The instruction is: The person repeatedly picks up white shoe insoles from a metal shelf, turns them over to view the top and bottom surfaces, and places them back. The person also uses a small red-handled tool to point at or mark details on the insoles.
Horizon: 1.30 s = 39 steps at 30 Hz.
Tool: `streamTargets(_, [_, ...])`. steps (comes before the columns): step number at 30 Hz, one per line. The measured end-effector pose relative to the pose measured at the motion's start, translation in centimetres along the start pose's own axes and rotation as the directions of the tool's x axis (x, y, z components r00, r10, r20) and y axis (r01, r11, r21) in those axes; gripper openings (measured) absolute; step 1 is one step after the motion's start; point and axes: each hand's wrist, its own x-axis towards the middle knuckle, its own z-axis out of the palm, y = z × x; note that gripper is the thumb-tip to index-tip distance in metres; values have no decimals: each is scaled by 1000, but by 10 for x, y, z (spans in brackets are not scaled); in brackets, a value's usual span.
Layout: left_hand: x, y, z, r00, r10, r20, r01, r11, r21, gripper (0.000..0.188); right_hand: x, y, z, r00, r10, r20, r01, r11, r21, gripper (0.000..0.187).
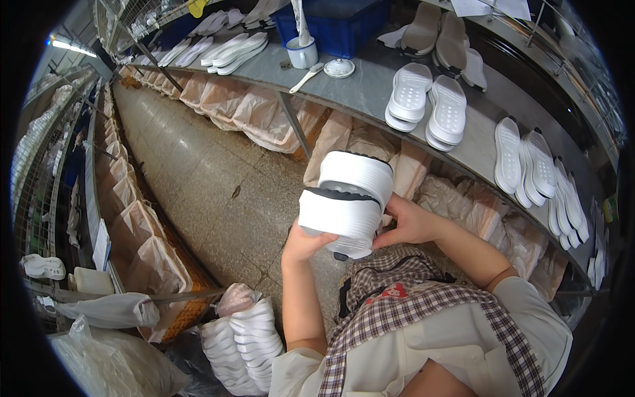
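Observation:
Between my two hands, in front of my apron, is a pair of thick white shoe soles (338,215) with black along their edges. They are held one beyond the other, ribbed sidewalls showing. My left hand (305,243) is closed round the lower left end of the nearer sole, its thumb laid across the side. From the right, my right hand (411,221) grips the soles, with several of its fingers hidden behind them. On the grey bench (360,92) beyond stand more white soles (447,109), stacked in pairs.
A white mug (302,53), a white-handled brush (307,77), a lid (339,68) and a blue crate (350,30) are on the bench. Lined baskets (258,116) sit underneath. Bundled white soles (241,344) lie by my left elbow, near a plastic bag (112,360). Wire shelving (40,172) runs along the left.

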Motion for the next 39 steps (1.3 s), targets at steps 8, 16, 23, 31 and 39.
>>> streamTargets(8, [18,16,46,857,220,-465,-221,974,54,98,11,28,-4,985,92,-144,-133,940,-313,82])
streamTargets(16, [20,21,75,988,-152,-35,87,722,-686,38,19,26,-15,978,-190,-86,202,964,170,44])
streamTargets(23, [15,10,67,990,-140,-9,91,689,-719,39,11,23,-4,973,-191,-130,220,935,277,41])
streamTargets(31, [13,17,71,995,-86,40,89,701,-707,41,6,15,-1,973,-191,-128,220,939,266,39])
streamTargets(39, [10,19,74,995,-98,23,88,731,-677,42,0,12,5,969,-199,-148,230,943,240,35])
